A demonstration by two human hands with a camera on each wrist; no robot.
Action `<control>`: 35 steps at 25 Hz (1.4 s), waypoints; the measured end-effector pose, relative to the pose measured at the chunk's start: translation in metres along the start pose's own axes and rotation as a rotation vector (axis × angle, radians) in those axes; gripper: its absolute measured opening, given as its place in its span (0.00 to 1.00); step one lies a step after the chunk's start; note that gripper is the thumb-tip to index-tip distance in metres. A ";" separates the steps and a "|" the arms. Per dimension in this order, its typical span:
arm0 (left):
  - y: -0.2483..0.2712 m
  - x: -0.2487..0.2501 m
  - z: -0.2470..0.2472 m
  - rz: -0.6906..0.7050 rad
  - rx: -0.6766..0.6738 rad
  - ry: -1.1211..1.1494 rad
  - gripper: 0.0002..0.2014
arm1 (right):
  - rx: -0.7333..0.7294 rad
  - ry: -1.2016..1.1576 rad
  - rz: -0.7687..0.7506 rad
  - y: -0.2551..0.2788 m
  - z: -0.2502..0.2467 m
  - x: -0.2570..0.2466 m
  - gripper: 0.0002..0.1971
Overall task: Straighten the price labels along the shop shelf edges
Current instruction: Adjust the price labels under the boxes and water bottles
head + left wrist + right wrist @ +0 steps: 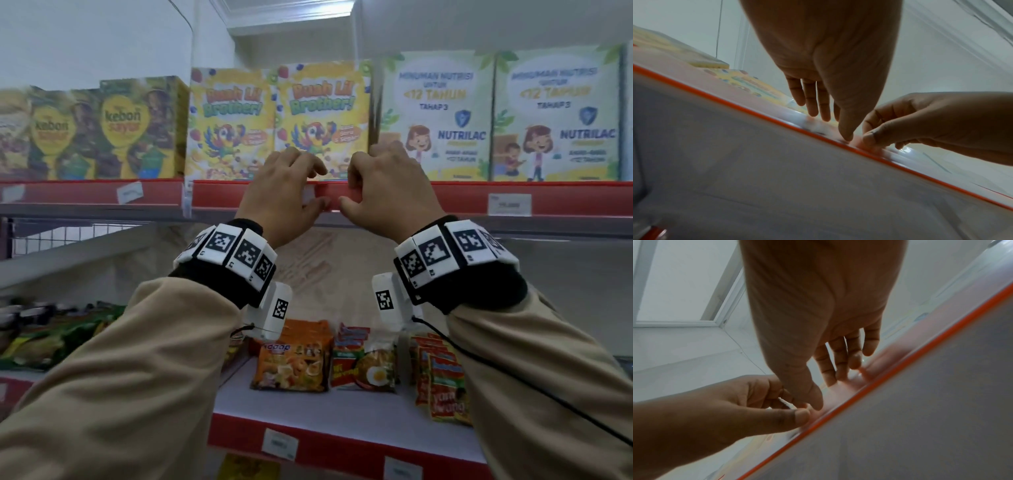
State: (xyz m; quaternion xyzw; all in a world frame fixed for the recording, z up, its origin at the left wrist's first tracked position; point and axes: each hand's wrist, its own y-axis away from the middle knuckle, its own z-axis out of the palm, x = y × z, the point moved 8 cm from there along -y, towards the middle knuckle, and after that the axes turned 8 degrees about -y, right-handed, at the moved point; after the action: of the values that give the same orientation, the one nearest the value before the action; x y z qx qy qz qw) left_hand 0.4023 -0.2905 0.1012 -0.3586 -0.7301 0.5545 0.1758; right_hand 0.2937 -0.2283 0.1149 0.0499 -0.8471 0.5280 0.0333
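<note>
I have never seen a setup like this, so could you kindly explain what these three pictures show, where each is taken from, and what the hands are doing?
No machine here: a person wears a camera on the head and one on each wrist, on marker-covered bands. The head view looks at shop shelves. The left hand and right hand meet at the red strip edging the upper shelf, thumbs under it and fingers over its top. The left hand seems to pinch a small white label; how much of it is hidden, I cannot tell. Cereal boxes stand above, noodle packets lie below. The two wrist views look up along each palm from under the shelf.
</note>
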 end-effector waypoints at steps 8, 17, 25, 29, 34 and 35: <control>0.021 -0.051 -0.005 0.050 0.044 -0.010 0.21 | -0.049 0.041 0.024 -0.014 0.023 -0.028 0.12; 0.018 -0.056 -0.005 0.094 0.072 0.030 0.17 | -0.049 -0.093 -0.019 -0.017 0.027 -0.045 0.14; 0.017 -0.069 -0.007 0.094 0.057 0.037 0.20 | -0.198 0.053 -0.003 -0.031 0.036 -0.063 0.14; 0.020 -0.076 -0.009 0.086 0.088 0.083 0.19 | -0.260 0.083 0.026 -0.037 0.039 -0.065 0.08; 0.022 -0.077 -0.009 0.079 0.093 0.127 0.17 | -0.244 0.084 0.040 -0.036 0.041 -0.068 0.09; 0.022 -0.078 -0.009 0.078 0.091 0.136 0.17 | -0.244 0.105 0.032 -0.035 0.043 -0.070 0.08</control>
State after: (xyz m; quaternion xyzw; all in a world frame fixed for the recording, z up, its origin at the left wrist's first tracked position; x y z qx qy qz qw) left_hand 0.4683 -0.3374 0.0942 -0.4151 -0.6759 0.5680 0.2195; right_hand 0.3674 -0.2788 0.1199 0.0044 -0.9028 0.4235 0.0749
